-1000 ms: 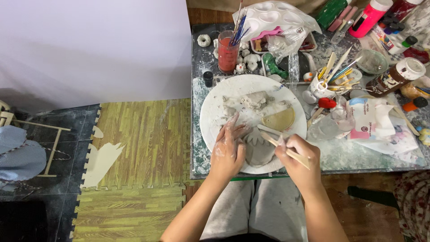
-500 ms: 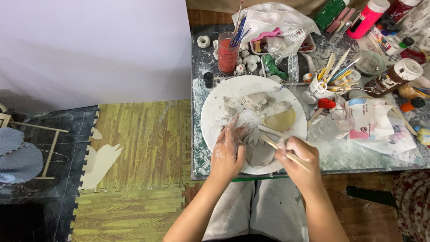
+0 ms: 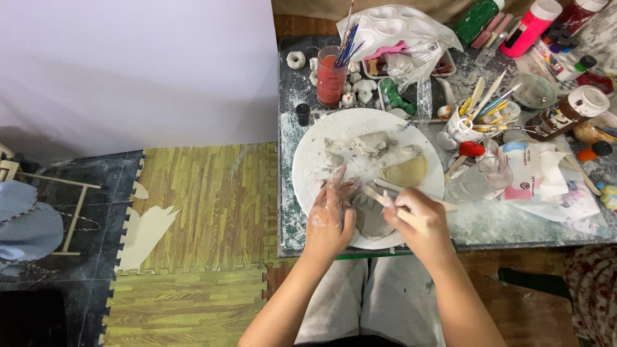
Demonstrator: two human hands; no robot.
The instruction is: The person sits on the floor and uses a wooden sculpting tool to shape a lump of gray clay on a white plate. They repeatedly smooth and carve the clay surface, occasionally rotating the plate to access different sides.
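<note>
A round white board (image 3: pixel 321 148) lies on the low table (image 3: pixel 292 212). On its near side sits a flat grey clay piece (image 3: pixel 371 218). My left hand (image 3: pixel 330 215), smeared with clay, presses down on the clay piece's left edge. My right hand (image 3: pixel 419 218) grips thin wooden modelling sticks (image 3: pixel 379 196) whose tips rest against the clay piece's upper edge. A lump of grey clay (image 3: pixel 369 142) and a yellowish half-round disc (image 3: pixel 405 172) lie farther back on the board.
A red cup of brushes (image 3: pixel 331 74), a white palette (image 3: pixel 392 26), a mug of tools (image 3: pixel 464 125), paint bottles (image 3: pixel 530 26), a clear glass (image 3: pixel 479 183) and papers (image 3: pixel 546 180) crowd the table's back and right. Wood-pattern foam mats (image 3: pixel 193 212) cover the floor at left.
My right hand has slid the wooden sticks slightly left along the clay piece. My left hand stays pressed on the clay.
</note>
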